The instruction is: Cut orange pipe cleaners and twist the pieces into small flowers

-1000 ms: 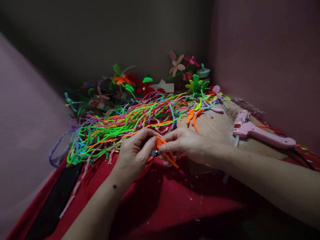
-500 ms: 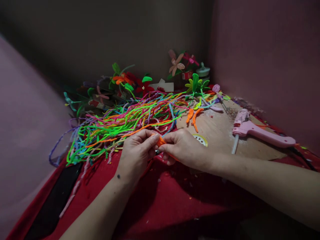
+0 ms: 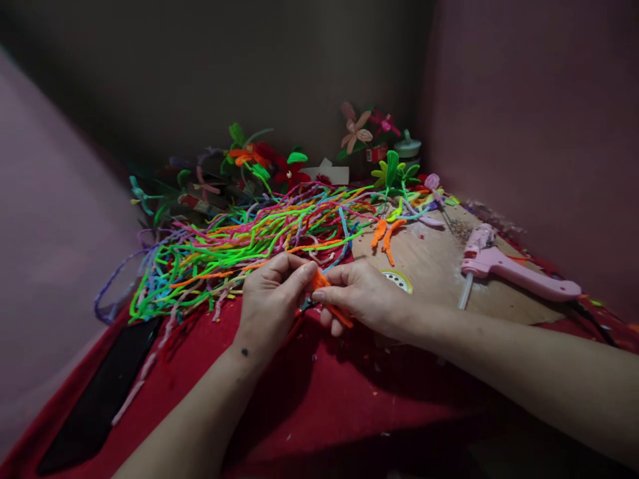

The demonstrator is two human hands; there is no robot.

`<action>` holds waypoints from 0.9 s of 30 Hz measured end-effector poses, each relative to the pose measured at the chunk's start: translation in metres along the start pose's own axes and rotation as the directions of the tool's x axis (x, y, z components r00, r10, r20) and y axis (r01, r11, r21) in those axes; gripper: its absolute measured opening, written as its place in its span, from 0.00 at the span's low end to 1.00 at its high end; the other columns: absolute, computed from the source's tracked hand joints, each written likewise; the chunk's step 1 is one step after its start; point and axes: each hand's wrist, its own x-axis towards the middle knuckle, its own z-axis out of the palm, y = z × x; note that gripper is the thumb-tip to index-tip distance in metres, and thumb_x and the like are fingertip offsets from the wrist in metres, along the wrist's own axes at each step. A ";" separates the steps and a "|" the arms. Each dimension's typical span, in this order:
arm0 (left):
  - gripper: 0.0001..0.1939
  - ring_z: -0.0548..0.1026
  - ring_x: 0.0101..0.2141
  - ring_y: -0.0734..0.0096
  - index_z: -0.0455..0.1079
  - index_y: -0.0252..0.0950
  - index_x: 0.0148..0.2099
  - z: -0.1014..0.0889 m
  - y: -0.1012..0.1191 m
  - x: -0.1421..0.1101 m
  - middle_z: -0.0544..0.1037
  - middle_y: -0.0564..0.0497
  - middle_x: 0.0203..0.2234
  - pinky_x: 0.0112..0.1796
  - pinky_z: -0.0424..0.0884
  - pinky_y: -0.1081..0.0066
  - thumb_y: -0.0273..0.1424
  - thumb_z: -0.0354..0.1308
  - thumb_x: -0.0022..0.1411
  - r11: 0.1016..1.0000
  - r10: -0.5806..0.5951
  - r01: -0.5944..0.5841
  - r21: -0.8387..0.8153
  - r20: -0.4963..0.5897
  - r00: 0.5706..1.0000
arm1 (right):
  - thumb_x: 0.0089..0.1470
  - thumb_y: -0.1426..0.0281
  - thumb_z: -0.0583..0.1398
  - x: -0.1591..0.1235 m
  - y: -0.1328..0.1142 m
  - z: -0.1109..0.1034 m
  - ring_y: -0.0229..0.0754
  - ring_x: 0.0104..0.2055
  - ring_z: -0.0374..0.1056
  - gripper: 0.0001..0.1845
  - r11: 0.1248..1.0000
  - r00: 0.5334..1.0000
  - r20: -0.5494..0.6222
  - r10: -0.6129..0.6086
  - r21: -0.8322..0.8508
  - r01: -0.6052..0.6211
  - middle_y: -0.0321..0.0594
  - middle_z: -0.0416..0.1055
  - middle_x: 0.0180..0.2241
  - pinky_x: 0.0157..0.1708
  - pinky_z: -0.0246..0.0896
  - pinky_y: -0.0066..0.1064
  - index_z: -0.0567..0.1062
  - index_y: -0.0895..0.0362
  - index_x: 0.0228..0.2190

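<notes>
An orange pipe cleaner (image 3: 318, 279) is pinched between my two hands at the middle of the view. My left hand (image 3: 274, 299) grips its upper left end between thumb and forefinger. My right hand (image 3: 357, 293) closes on the other side, and orange fuzzy strands show below its fingers. Much of the piece is hidden by the fingers. Just under the hands lies a tool with red handles (image 3: 299, 313), mostly covered. Beyond them spreads a heap of multicoloured pipe cleaners (image 3: 249, 236). Two folded orange pieces (image 3: 388, 238) rest on the board to the right.
A pink glue gun (image 3: 514, 266) lies on the brown board (image 3: 434, 259) at the right. A yellow-rimmed roll (image 3: 398, 282) is beside my right hand. Pipe-cleaner flowers (image 3: 357, 130) stand at the back. A black flat object (image 3: 100, 399) lies on the red cloth (image 3: 309, 412).
My fingers have shifted slightly on the orange pipe cleaner, so more of it shows between and below my hands. The view has moved a little; the surrounding things stay put.
</notes>
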 end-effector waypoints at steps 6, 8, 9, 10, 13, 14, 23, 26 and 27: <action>0.10 0.66 0.21 0.78 0.69 0.34 0.27 -0.008 -0.002 0.006 0.72 0.55 0.19 0.22 0.62 0.77 0.35 0.61 0.52 1.000 -0.011 0.010 0.016 0.087 0.996 | 0.50 0.74 0.58 0.005 0.000 -0.007 0.31 0.21 0.63 0.04 0.992 0.999 0.018 -0.034 0.125 0.032 0.35 0.68 0.19 0.25 0.60 0.25 0.71 0.61 0.26; 0.10 0.68 0.21 0.76 0.70 0.34 0.28 -0.008 -0.003 0.007 0.73 0.54 0.20 0.24 0.64 0.76 0.36 0.61 0.51 1.000 -0.022 0.020 0.019 0.103 0.994 | 0.45 0.72 0.62 0.008 0.001 -0.010 0.30 0.19 0.58 0.05 0.997 0.998 -0.014 -0.063 0.051 0.064 0.33 0.65 0.18 0.21 0.54 0.24 0.72 0.62 0.22; 0.10 0.68 0.21 0.76 0.70 0.34 0.28 -0.008 -0.003 0.007 0.73 0.54 0.20 0.24 0.64 0.76 0.36 0.61 0.51 1.000 -0.023 0.021 0.018 0.109 0.994 | 0.43 0.71 0.63 0.009 0.001 -0.011 0.30 0.18 0.56 0.06 0.998 0.998 -0.028 -0.062 0.022 0.063 0.32 0.64 0.17 0.20 0.51 0.24 0.72 0.62 0.21; 0.10 0.67 0.21 0.77 0.70 0.34 0.28 -0.008 -0.003 0.008 0.73 0.54 0.20 0.23 0.64 0.76 0.36 0.61 0.51 1.000 -0.023 0.021 0.016 0.114 0.993 | 0.41 0.71 0.63 0.011 0.001 -0.013 0.29 0.18 0.54 0.07 0.998 0.998 -0.039 -0.056 0.001 0.056 0.31 0.63 0.16 0.20 0.48 0.25 0.72 0.62 0.20; 0.09 0.66 0.19 0.78 0.70 0.34 0.27 -0.008 -0.004 0.008 0.71 0.55 0.18 0.22 0.62 0.77 0.35 0.62 0.50 0.999 -0.044 0.045 -0.004 0.137 0.990 | 0.38 0.71 0.64 0.014 -0.003 -0.013 0.29 0.17 0.51 0.07 0.998 0.999 -0.034 -0.025 -0.058 0.023 0.30 0.60 0.14 0.19 0.44 0.26 0.72 0.61 0.18; 0.09 0.66 0.19 0.78 0.70 0.34 0.27 -0.007 -0.004 0.009 0.71 0.55 0.18 0.22 0.63 0.77 0.35 0.62 0.49 0.998 -0.053 0.056 -0.016 0.142 0.988 | 0.37 0.71 0.64 0.014 -0.004 -0.013 0.29 0.17 0.51 0.07 0.998 1.000 -0.025 -0.011 -0.067 0.009 0.30 0.60 0.14 0.20 0.44 0.27 0.72 0.61 0.17; 0.11 0.56 0.14 0.87 0.68 0.36 0.33 -0.009 -0.012 0.012 0.68 0.58 0.19 0.16 0.49 0.81 0.38 0.61 0.53 0.919 -0.185 0.279 -0.278 0.318 0.930 | 0.36 0.70 0.66 0.021 -0.001 -0.014 0.31 0.18 0.57 0.09 0.950 0.976 -0.184 -0.117 0.267 0.164 0.31 0.65 0.16 0.20 0.50 0.26 0.72 0.60 0.18; 0.11 0.55 0.13 0.86 0.68 0.34 0.30 -0.004 -0.012 0.008 0.70 0.55 0.19 0.15 0.48 0.80 0.37 0.60 0.54 0.916 -0.233 0.348 -0.197 0.444 0.865 | 0.37 0.68 0.66 0.023 0.004 -0.018 0.33 0.16 0.59 0.09 0.924 0.976 -0.197 -0.089 0.350 0.155 0.33 0.66 0.16 0.18 0.53 0.27 0.71 0.59 0.18; 0.11 0.56 0.14 0.85 0.67 0.34 0.28 -0.002 -0.011 0.006 0.71 0.54 0.19 0.15 0.48 0.80 0.37 0.59 0.54 0.931 -0.233 0.331 -0.154 0.447 0.864 | 0.37 0.68 0.66 0.024 0.006 -0.018 0.33 0.16 0.59 0.10 0.916 0.975 -0.206 -0.079 0.370 0.153 0.33 0.66 0.16 0.17 0.53 0.27 0.71 0.59 0.18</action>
